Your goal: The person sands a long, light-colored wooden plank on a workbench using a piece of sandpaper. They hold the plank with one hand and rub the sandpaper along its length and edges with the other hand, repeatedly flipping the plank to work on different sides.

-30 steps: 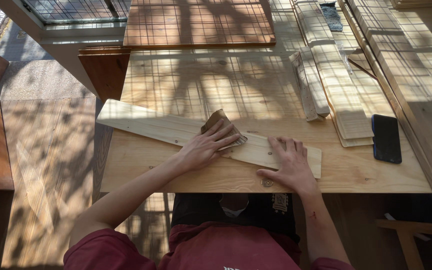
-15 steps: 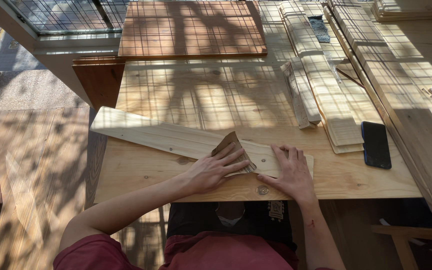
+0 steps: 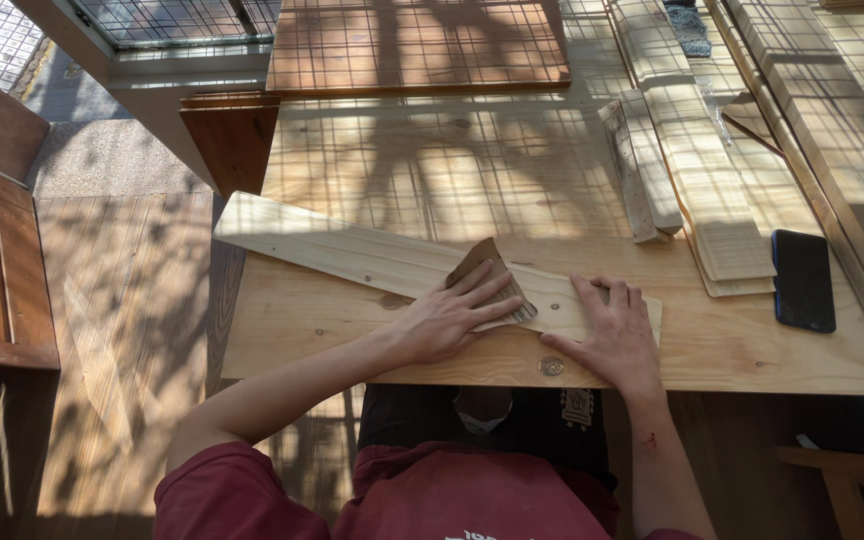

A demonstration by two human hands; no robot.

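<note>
**Two hands on a pale wooden plank, one pressing sandpaper**

A person seen from above sits at a light wooden table (image 3: 352, 330) with both bare arms reaching forward. A long pale plank (image 3: 352, 252) lies slantwise across the near part of the table, running from about ten o'clock down to about four o'clock; its far left end overhangs the table edge.

The left hand (image 3: 444, 318) lies flat with fingers spread, pressing a folded brown sheet of sandpaper (image 3: 484, 270) onto the plank near its middle. The sandpaper peeks out beyond the fingertips at about one o'clock from the hand. The hand is not curled around anything; it only bears down on the sheet.

The right hand (image 3: 612, 335) rests palm down and open, fingers together, on the near right end of the plank, at three o'clock from the left hand and just beside it. It grips nothing.

At two o'clock from the hands, several pale wooden slats (image 3: 697, 180) lie stacked lengthwise, running away from the viewer. A dark phone (image 3: 803, 280) lies flat on the table at three o'clock, just beside the slats. At twelve o'clock, far across the table, a reddish-brown board (image 3: 412, 45) lies under a grid of shadows. The person wears a dark red shirt (image 3: 432, 500).
</note>
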